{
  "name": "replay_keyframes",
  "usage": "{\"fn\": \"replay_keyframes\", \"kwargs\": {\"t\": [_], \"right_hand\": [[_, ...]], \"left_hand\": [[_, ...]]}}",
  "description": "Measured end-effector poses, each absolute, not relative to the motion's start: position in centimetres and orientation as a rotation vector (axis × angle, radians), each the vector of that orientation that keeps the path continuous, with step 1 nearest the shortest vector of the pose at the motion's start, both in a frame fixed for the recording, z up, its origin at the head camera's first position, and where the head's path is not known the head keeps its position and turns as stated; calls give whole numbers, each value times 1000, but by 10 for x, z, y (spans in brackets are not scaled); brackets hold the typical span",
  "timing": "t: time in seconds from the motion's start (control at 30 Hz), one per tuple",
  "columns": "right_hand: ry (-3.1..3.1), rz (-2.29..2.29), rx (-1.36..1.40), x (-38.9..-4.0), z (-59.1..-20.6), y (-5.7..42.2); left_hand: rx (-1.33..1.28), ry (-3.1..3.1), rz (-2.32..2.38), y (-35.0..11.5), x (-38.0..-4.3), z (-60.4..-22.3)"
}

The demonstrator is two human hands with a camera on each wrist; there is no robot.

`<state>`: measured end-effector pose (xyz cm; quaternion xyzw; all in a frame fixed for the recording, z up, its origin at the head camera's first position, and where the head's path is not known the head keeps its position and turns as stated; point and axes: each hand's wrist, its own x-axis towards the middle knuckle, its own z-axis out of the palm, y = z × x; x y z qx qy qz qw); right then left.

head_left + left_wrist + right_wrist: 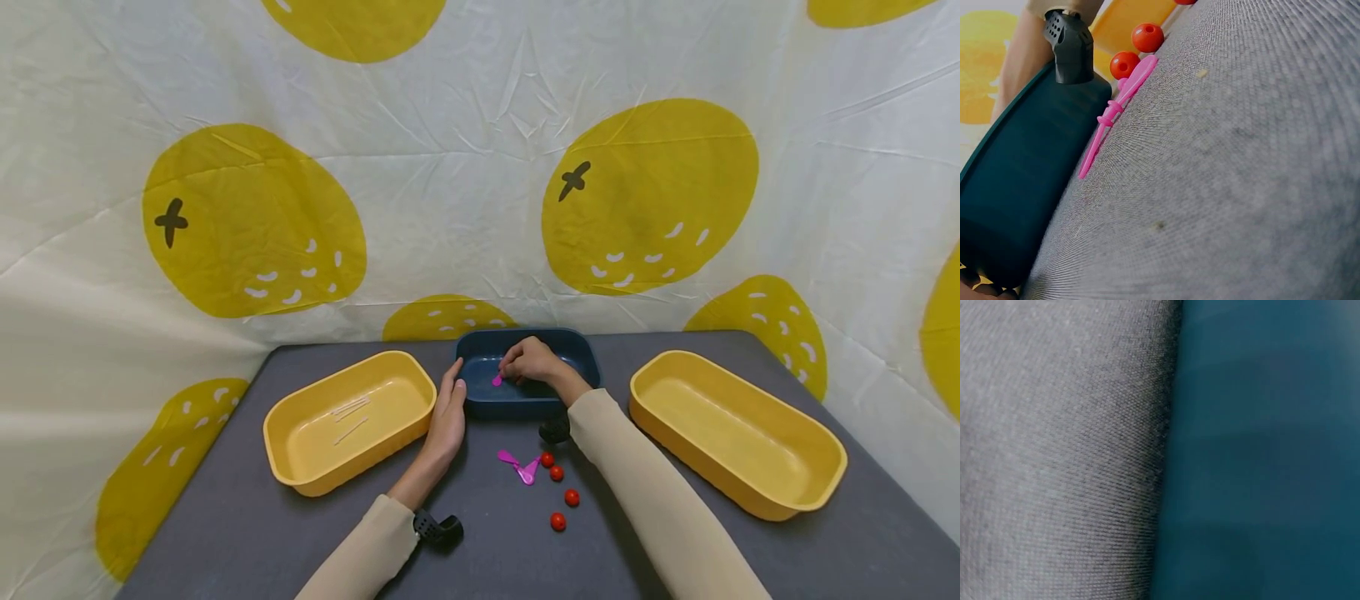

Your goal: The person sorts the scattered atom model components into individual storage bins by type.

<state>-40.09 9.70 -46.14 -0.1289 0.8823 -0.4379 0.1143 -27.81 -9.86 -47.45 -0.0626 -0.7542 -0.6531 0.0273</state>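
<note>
In the head view, my right hand (531, 360) reaches into a dark blue bin (517, 408) at the back of the table. Its fingertips pinch a small pink spoon-shaped piece (497, 380), rounded end down. My left hand (447, 417) lies along the bin's left end with fingers extended, right at its wall. In front of the bin are more pink spoon-shaped pieces (528, 473) and several red beads (557, 472). The left wrist view shows a ringed pink handle beside the bin's wall (1016, 169). Only cloth and the bin's side (1260, 450) fill the right wrist view.
A yellow bin (300, 479) at the left holds several thin pale sticks (351, 408). Another yellow bin (738, 442) stands at the right, beside my right forearm. A grey cloth (510, 558) covers the table, and a lemon-print curtain (465, 225) hangs behind.
</note>
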Motion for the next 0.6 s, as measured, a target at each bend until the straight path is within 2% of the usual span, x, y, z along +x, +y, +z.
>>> {"fn": "replay_keyframes", "kwargs": {"t": [0.2,0.6], "right_hand": [[2534,-1328,-332,-401,-460,99],[2437,-1397,-383,-394,-448,115]], "left_hand": [[-188,-2301,-2002,-99,-293,-500],[-181,-2316,-1973,-99,-290,-501]]}}
